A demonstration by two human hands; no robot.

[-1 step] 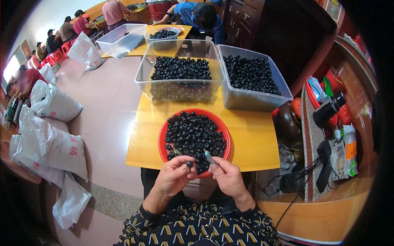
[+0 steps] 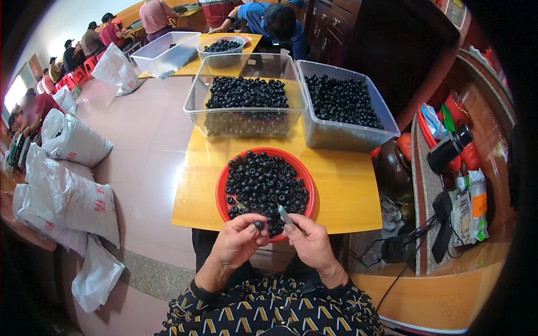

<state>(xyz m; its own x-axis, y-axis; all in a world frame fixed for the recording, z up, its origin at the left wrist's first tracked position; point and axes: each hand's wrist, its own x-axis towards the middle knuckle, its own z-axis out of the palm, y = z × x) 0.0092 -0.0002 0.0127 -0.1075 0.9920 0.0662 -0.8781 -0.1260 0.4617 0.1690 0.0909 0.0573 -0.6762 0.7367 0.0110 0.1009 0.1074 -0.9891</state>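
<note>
Bright on the left, dark on the right

A white wall [image 2: 61, 25] fills the upper left, where a window [image 2: 15, 92] glows white. The glossy pale tiled floor [image 2: 145, 117] catches a bright reflection [image 2: 172, 178] beside the near yellow table [image 2: 347, 193]; a speckled grey strip [image 2: 157, 280] crosses lower down. Red stools [image 2: 89, 66] stand far back. Dark wooden cabinetry [image 2: 330, 25] rises behind, and a speckled stone ledge [image 2: 424, 185] curves at right
</note>
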